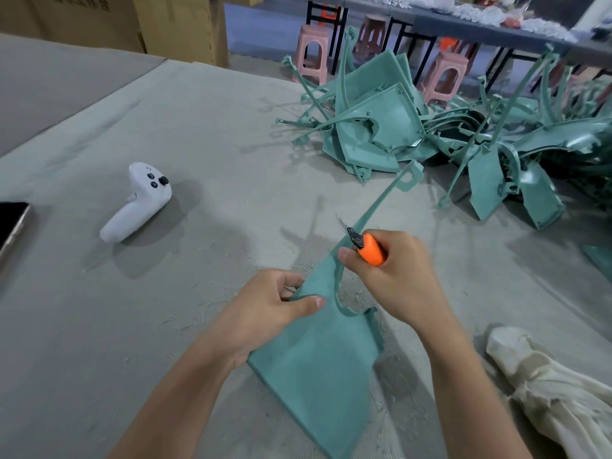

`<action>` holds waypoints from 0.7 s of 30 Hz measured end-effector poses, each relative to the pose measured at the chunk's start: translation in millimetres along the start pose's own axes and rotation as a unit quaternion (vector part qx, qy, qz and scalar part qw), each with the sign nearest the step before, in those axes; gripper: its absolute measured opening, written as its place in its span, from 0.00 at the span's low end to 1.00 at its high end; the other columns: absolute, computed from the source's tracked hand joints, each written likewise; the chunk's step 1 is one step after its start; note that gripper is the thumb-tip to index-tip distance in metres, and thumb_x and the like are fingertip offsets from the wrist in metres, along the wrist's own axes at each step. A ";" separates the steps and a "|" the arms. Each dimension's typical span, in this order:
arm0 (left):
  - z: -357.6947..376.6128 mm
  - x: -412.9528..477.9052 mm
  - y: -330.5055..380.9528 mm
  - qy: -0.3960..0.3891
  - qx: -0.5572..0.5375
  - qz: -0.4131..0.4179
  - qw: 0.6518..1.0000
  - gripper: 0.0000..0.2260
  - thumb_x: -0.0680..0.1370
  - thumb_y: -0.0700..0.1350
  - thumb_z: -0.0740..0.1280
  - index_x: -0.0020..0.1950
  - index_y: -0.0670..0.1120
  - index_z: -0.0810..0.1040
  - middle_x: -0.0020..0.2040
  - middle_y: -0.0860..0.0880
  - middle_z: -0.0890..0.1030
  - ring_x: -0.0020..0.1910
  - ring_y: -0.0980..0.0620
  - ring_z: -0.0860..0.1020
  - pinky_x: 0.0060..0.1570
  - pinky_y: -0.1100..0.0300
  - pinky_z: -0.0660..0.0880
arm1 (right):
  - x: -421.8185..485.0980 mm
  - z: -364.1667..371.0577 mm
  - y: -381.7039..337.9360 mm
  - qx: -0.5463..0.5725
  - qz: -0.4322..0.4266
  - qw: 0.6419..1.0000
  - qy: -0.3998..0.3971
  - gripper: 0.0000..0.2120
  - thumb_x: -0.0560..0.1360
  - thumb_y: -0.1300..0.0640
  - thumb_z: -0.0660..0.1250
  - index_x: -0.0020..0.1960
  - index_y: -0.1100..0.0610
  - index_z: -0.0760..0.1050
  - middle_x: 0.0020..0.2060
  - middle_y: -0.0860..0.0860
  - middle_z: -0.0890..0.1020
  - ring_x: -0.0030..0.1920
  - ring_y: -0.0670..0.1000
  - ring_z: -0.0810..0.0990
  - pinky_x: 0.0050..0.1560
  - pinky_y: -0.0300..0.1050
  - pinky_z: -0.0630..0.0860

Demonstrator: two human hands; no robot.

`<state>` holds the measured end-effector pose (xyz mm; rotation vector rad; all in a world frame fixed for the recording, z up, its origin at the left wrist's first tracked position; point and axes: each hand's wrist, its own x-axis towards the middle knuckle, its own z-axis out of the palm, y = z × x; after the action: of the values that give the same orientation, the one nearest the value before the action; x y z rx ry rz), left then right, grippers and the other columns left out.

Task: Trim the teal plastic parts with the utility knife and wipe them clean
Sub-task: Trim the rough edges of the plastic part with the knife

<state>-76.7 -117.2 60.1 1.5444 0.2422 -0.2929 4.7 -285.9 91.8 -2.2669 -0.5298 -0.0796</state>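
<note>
Steadying hand: the left hand (275,303) pinches the left edge of the teal part (318,362), with the thumb laid on top and the fingers curled under the rim.
Knife hand: the right hand (397,276) is wrapped tight round the orange utility knife (372,250) and hides most of the handle. The blade pokes out up and away, beside the part's thin arm.
Teal part: it lies on the grey table covering (165,127) straight in front of the person. Its broad panel is nearest, and its narrow arm runs off to the upper right, ending in a small loop.
Boxes: cardboard boxes (178,24) stand at the far left corner. Only their sides show, so I cannot tell what is in them.
Pile: a heap of teal parts (381,127), tangled panels and thin arms, sits at the far right, well apart from the hands.
Cloth: a pale crumpled cloth (546,385) lies at the near right, just beside the right forearm.
Shavings: pale scrapings (354,293) are scattered round the part.
Left side: a white controller (139,200) lies well apart from the work. A dark flat slab (11,223) is cut off by the edge.
Beyond: pink stools (313,51) stand by a long table (480,24).
</note>
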 end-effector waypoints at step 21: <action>-3.4 7.8 0.2 0.081 -0.129 -0.006 0.988 0.09 0.80 0.41 0.64 0.53 0.38 0.81 0.48 0.40 0.85 0.42 0.46 0.83 0.43 0.57 0.79 | 7.0 -43.1 44.2 -0.050 0.138 0.989 0.003 0.15 0.78 0.62 0.65 0.38 0.47 0.80 0.29 0.48 0.78 0.31 0.49 0.75 0.34 0.44 0.69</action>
<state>-69.2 -114.1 57.6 1.3109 0.4017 -0.1378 33.4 -341.0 92.3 -2.4145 -0.2082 0.0284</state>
